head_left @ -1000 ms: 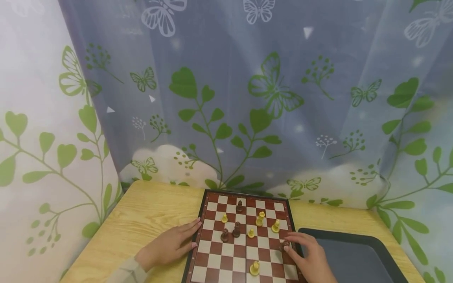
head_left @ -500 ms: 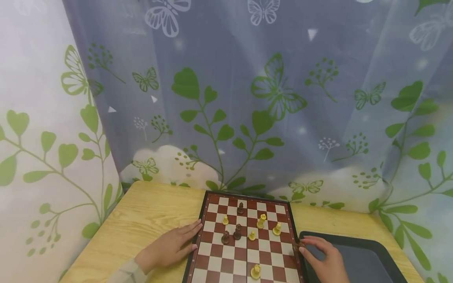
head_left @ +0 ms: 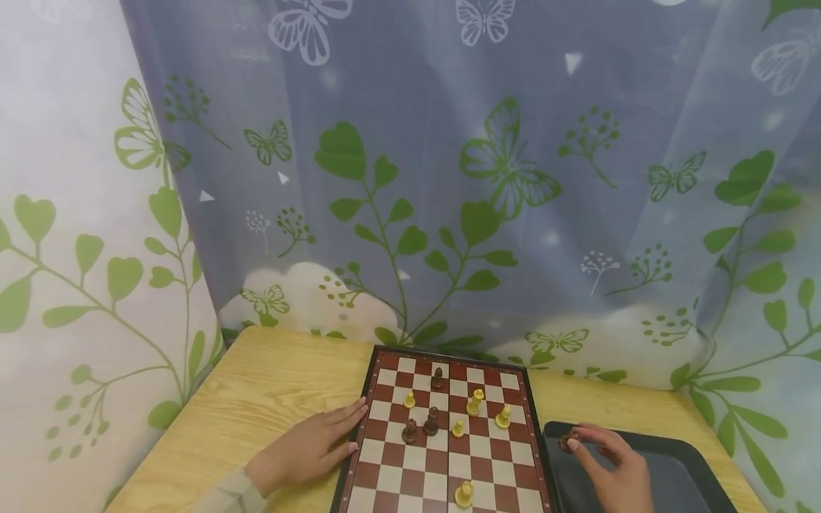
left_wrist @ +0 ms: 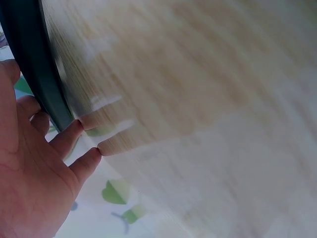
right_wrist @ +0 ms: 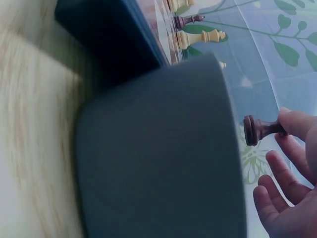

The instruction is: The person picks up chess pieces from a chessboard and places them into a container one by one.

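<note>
Between thumb and index finger, my right hand (head_left: pixel 617 463) pinches a dark brown chess piece (right_wrist: pixel 261 129) by its top, over the far left part of the dark tray (head_left: pixel 667 456). Its round base shows in the right wrist view; the top is covered by the fingertips. My left hand (head_left: pixel 314 440) rests with extended fingers at the left edge of the chessboard (head_left: pixel 410 456), fingertips on the frame. In the left wrist view, two fingertips of the left hand (left_wrist: pixel 44 168) touch the wooden table (left_wrist: pixel 173 74) next to the board's dark side.
Several pieces stand on the board, among them a dark piece (head_left: pixel 437 377) at the far side, a yellow pawn (head_left: pixel 457 429) mid-board and a yellow piece (head_left: pixel 465 494) nearer me. The tray sits close against the board's right side. A patterned curtain (head_left: pixel 410 178) hangs behind the table.
My right hand has lifted the dark chess piece off the board's right side and carried it rightward over the tray. The left hand has stayed at the board's edge.
</note>
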### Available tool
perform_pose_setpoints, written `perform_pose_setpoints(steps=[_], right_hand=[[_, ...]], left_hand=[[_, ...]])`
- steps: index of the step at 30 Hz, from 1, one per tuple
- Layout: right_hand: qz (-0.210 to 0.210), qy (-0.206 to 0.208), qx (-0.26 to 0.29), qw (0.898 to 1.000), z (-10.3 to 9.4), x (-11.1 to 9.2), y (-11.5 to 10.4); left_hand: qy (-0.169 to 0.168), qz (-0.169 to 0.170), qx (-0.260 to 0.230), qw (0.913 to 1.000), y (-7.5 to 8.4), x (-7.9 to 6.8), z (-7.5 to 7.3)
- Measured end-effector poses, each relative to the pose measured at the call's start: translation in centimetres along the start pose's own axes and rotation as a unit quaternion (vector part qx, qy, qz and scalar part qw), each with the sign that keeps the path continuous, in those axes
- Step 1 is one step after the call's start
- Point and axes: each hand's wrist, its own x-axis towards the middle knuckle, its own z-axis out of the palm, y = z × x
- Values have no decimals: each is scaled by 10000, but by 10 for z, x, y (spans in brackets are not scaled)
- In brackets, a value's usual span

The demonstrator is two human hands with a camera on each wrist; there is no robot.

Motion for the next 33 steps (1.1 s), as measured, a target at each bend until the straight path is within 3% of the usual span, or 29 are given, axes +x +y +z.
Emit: perform_pose_setpoints(steps=[11,23,33], right_hand=[[441,93,44,9990,-11,4,7],[568,-1,11,9984,-16,5,15],[551,241,-264,9978,-27,3,25]], left_hand=[[59,129,136,9998,0,-1,0],[92,142,142,9998,1,-1,1],[210,191,227,9993,1,0,0]])
